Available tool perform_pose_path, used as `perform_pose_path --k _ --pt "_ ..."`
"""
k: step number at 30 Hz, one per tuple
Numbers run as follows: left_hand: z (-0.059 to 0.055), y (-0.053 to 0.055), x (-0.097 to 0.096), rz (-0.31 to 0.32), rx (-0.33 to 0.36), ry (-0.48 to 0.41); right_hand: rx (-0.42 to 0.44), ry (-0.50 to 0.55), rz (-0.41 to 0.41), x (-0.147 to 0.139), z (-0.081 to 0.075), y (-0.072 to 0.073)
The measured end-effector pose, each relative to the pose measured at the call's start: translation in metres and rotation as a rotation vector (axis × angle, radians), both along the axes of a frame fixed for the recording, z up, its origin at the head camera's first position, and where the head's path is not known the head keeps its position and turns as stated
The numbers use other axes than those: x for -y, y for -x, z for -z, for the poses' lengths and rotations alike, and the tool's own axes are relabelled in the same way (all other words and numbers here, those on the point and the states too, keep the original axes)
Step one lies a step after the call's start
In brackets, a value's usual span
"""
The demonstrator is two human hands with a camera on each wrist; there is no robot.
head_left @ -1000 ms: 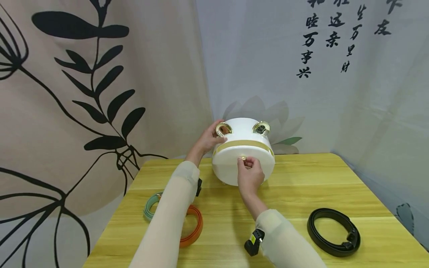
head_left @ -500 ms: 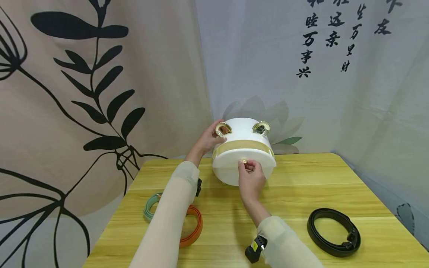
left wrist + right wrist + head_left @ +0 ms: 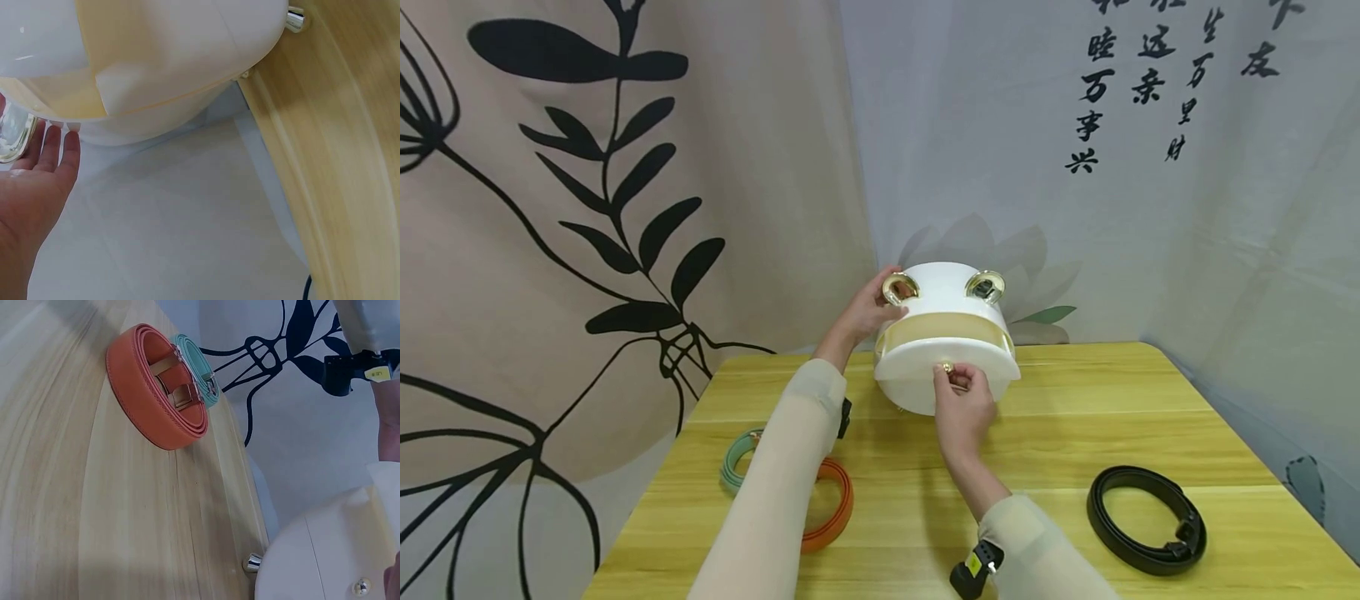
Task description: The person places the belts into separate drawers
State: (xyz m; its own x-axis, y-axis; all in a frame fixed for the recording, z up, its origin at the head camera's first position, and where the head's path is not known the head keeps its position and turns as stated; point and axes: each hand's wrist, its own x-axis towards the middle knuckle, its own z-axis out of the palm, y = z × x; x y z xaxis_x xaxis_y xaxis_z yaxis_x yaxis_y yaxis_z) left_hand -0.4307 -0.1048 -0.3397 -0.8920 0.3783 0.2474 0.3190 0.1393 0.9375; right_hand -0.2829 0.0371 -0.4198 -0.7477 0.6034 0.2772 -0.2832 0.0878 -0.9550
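Note:
A rounded white box with two gold ring-shaped ears sits toward the back of the wooden table. Its white front panel is tilted out at the top, leaving a tan gap beneath the body's edge. My right hand pinches the small gold knob on that panel. My left hand grips the box's upper left side beside one ear, its thumb on the front. In the left wrist view, the fingers touch the box near the gold ear.
Under the left forearm lie a coiled orange belt and a coiled green belt, each partly hidden. A coiled black belt lies at the right of the table. Behind the table hangs a printed curtain.
The front panel's top edge has come outward and down, and the tan gap has widened. My right hand has moved slightly down with the knob. The left hand has stayed in place.

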Motion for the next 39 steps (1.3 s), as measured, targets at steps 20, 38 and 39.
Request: perform_pose_path --k 20,38,39 --pt "0.0 -0.001 0.0 -0.01 0.015 -0.001 -0.02 -0.017 -0.009 0.0 0.003 -0.012" --pt "-0.003 -0.007 0.0 0.009 0.022 -0.022 -0.049 0.013 -0.018 0.0 0.008 -0.02" --pt "-0.004 -0.007 -0.001 0.009 0.021 -0.019 -0.05 0.012 -0.019 0.0 0.008 -0.021"
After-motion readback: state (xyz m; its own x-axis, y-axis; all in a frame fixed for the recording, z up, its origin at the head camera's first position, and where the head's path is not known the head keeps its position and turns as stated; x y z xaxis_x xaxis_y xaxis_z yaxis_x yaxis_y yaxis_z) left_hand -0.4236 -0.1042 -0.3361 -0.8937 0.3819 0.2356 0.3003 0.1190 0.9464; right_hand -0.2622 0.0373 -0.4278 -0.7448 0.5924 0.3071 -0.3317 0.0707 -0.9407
